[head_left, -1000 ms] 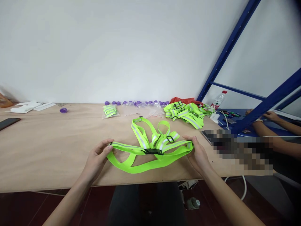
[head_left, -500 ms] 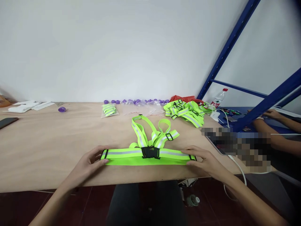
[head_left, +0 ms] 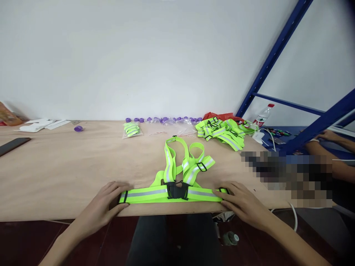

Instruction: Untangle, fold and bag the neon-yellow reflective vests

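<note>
A neon-green reflective vest point(head_left: 149, 193) made of elastic straps lies at the table's front edge, its waist belt stretched sideways. In the belt's middle sits a fastened black buckle point(head_left: 177, 190). My left hand point(head_left: 107, 203) grips the belt's left end between thumb and fingers, beside a black slider. At the other end, my right hand point(head_left: 238, 199) has its fingers over the belt by a second slider. The looped shoulder straps point(head_left: 169, 159) lie loose behind the buckle, with another slider point(head_left: 201, 167) on the right strap.
Behind lie a bagged vest point(head_left: 132, 129), clear plastic bags point(head_left: 184, 126), purple rolls point(head_left: 166, 120) and a pile of green vests point(head_left: 222, 132). A phone point(head_left: 13, 145) is at left. Blue rack posts point(head_left: 274, 55) and another person's arm point(head_left: 318, 153) are at right.
The belt has come down nearer the table's front edge and lies flatter, with both hands moving along with it. The shoulder straps have shifted slightly right.
</note>
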Demonstrator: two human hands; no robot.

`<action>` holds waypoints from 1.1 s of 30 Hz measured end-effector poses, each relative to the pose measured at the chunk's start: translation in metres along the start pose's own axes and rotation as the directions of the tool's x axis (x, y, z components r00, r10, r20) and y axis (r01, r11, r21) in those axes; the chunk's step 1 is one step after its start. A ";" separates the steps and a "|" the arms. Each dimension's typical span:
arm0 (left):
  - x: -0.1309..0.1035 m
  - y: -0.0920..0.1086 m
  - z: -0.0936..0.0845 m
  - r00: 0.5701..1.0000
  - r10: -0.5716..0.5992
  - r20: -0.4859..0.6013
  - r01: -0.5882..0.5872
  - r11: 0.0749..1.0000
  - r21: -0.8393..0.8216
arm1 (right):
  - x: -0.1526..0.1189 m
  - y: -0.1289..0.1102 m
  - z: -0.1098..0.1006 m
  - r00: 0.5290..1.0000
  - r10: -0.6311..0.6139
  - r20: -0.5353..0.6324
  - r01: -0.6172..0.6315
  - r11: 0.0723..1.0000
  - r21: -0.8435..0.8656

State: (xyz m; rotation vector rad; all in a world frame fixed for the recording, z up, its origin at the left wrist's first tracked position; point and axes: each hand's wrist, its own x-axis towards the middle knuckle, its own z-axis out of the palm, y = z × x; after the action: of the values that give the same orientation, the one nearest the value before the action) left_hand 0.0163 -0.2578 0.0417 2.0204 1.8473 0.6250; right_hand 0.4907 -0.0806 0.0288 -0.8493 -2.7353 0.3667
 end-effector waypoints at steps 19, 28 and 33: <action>0.061 0.146 0.133 0.901 0.399 0.172 -0.420 0.901 0.109 | 0.123 0.010 -0.032 0.997 0.019 0.078 -0.025 0.996 0.081; 0.060 0.145 0.143 0.939 0.326 0.113 -0.339 0.933 0.119 | 0.153 0.007 -0.061 0.989 -0.036 0.142 0.051 0.993 -0.104; 0.060 0.143 0.151 0.950 0.299 0.094 -0.309 0.941 0.138 | 0.166 0.014 -0.063 0.993 -0.054 0.107 0.063 0.995 -0.081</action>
State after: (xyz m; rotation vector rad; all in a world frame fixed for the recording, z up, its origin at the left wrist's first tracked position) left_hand 0.2206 -0.2053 -0.0069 2.4229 1.5969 0.4948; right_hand 0.3848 0.0369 0.1105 -0.7896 -2.8840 0.2941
